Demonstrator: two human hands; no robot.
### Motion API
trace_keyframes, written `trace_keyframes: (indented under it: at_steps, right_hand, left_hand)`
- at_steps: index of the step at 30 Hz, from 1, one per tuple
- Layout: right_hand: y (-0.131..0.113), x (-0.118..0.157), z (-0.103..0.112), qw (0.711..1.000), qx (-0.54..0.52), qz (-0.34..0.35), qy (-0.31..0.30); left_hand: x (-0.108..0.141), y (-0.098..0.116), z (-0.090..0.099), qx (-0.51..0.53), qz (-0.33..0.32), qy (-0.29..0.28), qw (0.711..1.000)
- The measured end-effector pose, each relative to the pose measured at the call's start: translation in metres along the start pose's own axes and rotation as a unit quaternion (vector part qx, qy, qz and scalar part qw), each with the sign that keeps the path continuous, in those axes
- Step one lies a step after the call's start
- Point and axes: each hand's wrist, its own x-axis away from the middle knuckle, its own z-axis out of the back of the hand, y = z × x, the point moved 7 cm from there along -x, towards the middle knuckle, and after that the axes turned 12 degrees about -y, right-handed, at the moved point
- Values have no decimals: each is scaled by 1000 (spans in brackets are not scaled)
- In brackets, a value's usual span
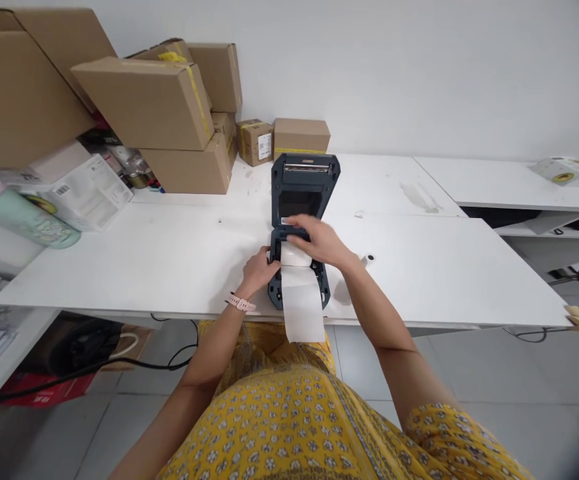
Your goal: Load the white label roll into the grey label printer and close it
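Observation:
A dark label printer [305, 190] stands at the front middle of the white table with its lid tipped up. Inside its base lies a white paper roll [295, 255], and a strip of paper [304, 310] hangs from it over the table's front edge. My left hand [260, 270], below a pink wristband, grips the left side of the printer base, its fingers partly hidden. Over the roll is my right hand [318, 240], fingers apart and holding nothing, near the lid's hinge.
Cardboard boxes [144, 103] are stacked at the back left, with two smaller boxes behind the printer. A green bottle [29, 210] lies at the far left. Right of the printer is a small white roll [368, 260]. A label roll [564, 172] sits at the far right.

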Motion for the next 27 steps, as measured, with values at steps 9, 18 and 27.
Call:
trace_keyframes:
  at_steps: [9,18,27]
  right_hand:
    - [37,-18,-70,956,90,-104,-259]
    - [25,46,45,971,-190,70,-125]
    - [113,94,46,974,-215,-65,15]
  left_hand:
    - [0,8,-1,-63,-5,-13,998]
    - [5,4,-1,-49,-7,-2,999]
    - [2,4,-1,-28,-5,-3,1000]
